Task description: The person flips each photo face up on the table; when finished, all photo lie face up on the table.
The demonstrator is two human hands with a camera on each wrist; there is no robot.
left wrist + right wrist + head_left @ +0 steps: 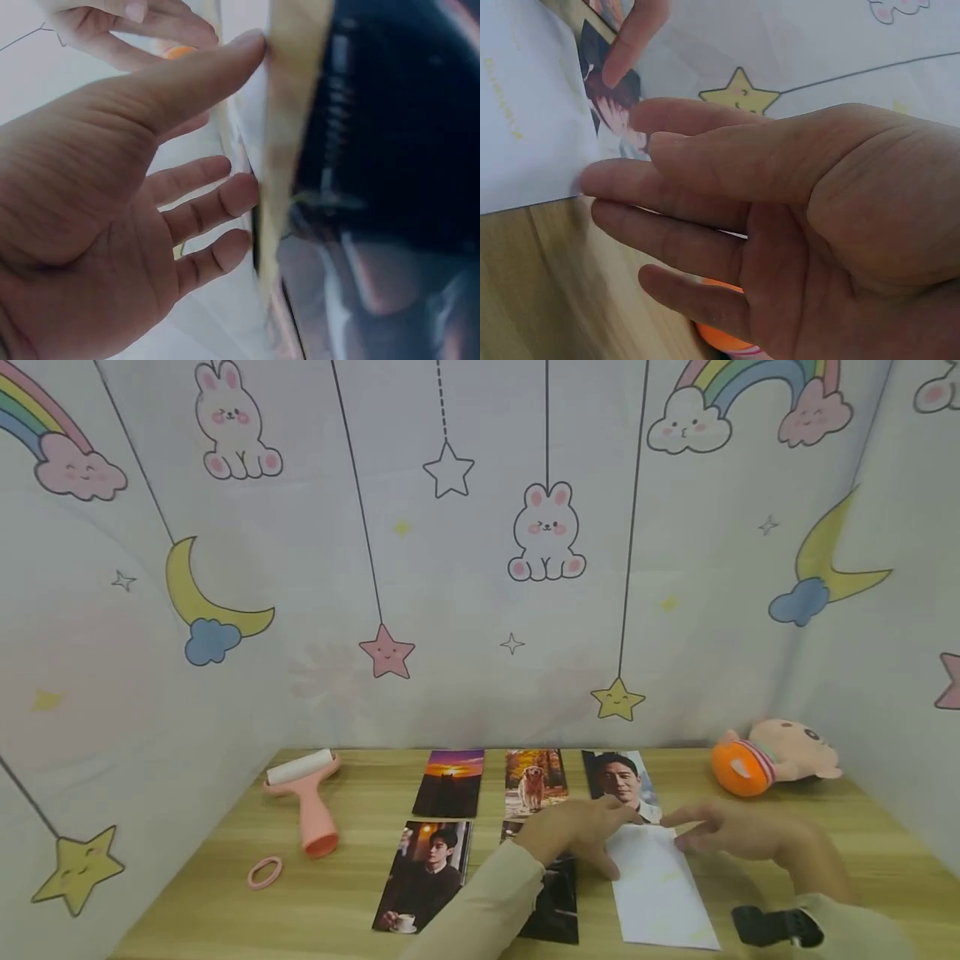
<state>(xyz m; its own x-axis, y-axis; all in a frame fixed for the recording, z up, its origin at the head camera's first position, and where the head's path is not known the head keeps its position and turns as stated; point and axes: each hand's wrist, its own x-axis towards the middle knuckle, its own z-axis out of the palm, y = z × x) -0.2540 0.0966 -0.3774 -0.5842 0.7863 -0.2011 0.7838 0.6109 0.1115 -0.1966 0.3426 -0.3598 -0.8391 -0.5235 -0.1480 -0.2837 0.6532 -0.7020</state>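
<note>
A white paper card, faint yellow print on its surface, lies at the front right of the table. My left hand is at its far left corner, thumb along the edge. In the left wrist view the thumb and fingers are extended and apart. At the far right corner my right hand touches the card's edge with nearly straight fingers. Just beyond the card is a portrait photo, partly covered. Beneath my left forearm a dark photo is partly hidden.
To the left lie a sunset photo, a dog photo and a photo of a person with a cup. A pink-handled roller and a pink ring are farther left. A plush toy lies at the back right.
</note>
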